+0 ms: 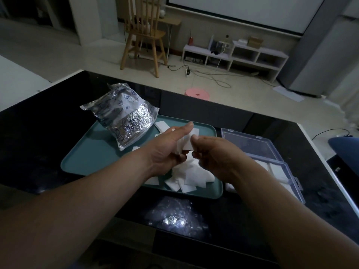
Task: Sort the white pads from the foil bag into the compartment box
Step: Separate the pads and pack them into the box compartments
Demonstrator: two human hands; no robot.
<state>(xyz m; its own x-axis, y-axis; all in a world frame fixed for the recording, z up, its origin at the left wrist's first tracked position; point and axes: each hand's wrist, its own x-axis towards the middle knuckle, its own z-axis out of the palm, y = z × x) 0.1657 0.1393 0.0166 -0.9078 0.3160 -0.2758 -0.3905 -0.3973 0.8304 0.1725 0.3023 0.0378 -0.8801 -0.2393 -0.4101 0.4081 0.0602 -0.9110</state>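
Observation:
A crinkled foil bag [124, 117] lies on the far left of a teal tray [91, 158]. A loose heap of white pads [186, 175] covers the tray's near right part. Above that heap my left hand [167, 146] holds a small stack of white pads [187, 140], and my right hand [211, 154] pinches the same stack from the right. The clear compartment box [279, 171] stands open right of the tray, with white pads in its near compartments and its lid [250, 142] folded back.
The tray and box sit on a glossy black table [38, 133] whose right edge runs close past the box. A crumpled clear plastic wrap [176, 216] lies in front of the tray. Beyond the table are a wooden chair [143, 35] and a pink disc [197, 93] on the floor.

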